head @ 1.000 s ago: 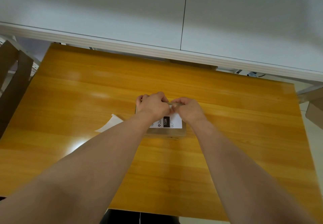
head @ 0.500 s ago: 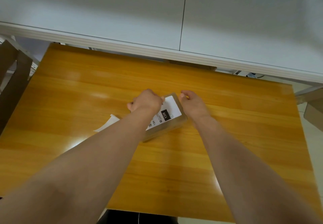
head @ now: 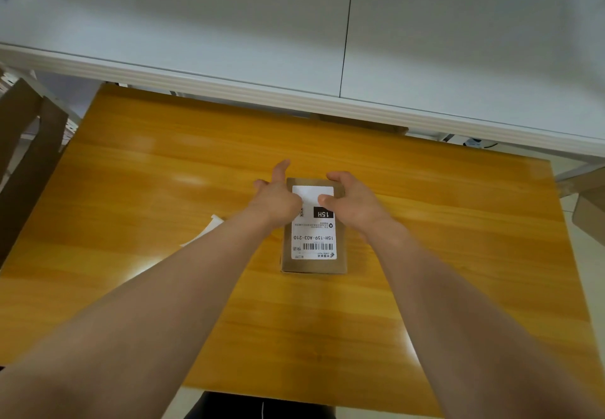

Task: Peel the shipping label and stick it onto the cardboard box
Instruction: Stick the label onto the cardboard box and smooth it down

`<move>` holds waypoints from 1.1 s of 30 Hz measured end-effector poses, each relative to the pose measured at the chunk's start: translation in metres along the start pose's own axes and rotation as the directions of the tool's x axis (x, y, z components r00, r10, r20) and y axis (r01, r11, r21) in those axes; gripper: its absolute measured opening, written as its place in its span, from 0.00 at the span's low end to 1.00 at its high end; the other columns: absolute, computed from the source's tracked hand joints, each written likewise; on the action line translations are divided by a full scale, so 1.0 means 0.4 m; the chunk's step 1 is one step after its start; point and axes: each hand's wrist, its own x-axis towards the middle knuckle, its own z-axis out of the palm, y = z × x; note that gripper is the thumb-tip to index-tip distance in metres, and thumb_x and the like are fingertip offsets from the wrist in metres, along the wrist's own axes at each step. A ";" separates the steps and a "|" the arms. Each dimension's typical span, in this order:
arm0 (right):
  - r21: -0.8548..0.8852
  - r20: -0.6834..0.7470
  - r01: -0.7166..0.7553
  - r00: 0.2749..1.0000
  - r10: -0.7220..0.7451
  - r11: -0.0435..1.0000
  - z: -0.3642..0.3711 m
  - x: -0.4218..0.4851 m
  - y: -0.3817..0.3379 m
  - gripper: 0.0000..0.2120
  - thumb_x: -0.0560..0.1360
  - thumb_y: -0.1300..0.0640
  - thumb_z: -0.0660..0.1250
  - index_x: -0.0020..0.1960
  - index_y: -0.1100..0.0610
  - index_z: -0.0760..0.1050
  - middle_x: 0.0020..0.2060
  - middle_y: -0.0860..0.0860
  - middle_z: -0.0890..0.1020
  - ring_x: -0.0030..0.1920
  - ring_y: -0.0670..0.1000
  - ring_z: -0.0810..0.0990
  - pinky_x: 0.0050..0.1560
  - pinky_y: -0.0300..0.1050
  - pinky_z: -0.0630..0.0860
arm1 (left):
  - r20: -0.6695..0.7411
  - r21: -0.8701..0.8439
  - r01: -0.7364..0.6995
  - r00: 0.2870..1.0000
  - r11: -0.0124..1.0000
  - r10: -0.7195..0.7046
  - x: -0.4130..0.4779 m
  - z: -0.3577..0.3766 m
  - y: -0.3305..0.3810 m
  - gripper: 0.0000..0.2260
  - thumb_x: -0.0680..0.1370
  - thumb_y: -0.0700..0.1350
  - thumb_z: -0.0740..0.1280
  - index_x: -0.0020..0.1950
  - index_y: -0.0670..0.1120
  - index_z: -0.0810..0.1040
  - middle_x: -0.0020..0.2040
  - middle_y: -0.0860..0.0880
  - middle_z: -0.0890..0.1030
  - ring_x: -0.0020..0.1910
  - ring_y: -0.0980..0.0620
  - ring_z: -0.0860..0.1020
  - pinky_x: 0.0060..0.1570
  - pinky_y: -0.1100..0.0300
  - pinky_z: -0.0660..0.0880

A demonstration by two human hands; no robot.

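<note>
Two bare hands, left (head: 275,201) and right (head: 352,204), rest open-fingered on the far end of the small brown cardboard box (head: 314,266) at mid-bench (head: 458,222), gripping nothing. Its white printed shipping label (head: 313,238) already lies flat; best press outward from centre to seat the edges.

A: Where is there open room on the worktop (head: 442,222)?
B: Its whole right side, and the near strip.
A: What stands in the way?
B: The cardboard box (head: 314,263) at the centre, both hands (head: 276,201) at its far end, and a white paper scrap (head: 209,228) just left.
</note>
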 end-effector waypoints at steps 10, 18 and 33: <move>-0.074 0.098 0.010 0.995 -0.003 0.997 0.011 0.020 0.011 0.42 0.61 0.63 0.81 0.69 0.48 0.66 0.62 0.57 0.75 0.56 0.57 0.80 0.49 0.50 0.81 | 0.091 0.008 -0.115 0.989 0.993 0.114 0.006 -0.006 -0.015 0.36 0.65 0.37 0.78 0.68 0.55 0.68 0.61 0.44 0.65 0.55 0.38 0.74 0.57 0.47 0.78; 0.144 0.050 -0.139 0.990 0.133 0.980 0.035 0.049 0.008 0.29 0.66 0.68 0.77 0.57 0.46 0.70 0.60 0.57 0.77 0.51 0.60 0.83 0.33 0.46 0.80 | -0.008 -0.057 -0.086 0.996 0.995 0.086 0.038 0.007 0.003 0.19 0.68 0.40 0.75 0.55 0.53 0.74 0.58 0.44 0.68 0.50 0.40 0.77 0.50 0.50 0.79; 0.217 -0.156 -0.170 0.966 0.206 0.961 0.114 0.116 0.041 0.15 0.60 0.44 0.68 0.39 0.27 0.67 0.56 0.55 0.77 0.56 0.64 0.80 0.57 0.63 0.79 | -0.108 -0.184 -0.106 0.990 0.977 0.087 0.069 0.032 -0.011 0.07 0.64 0.50 0.69 0.37 0.61 0.75 0.51 0.42 0.81 0.44 0.42 0.82 0.46 0.47 0.82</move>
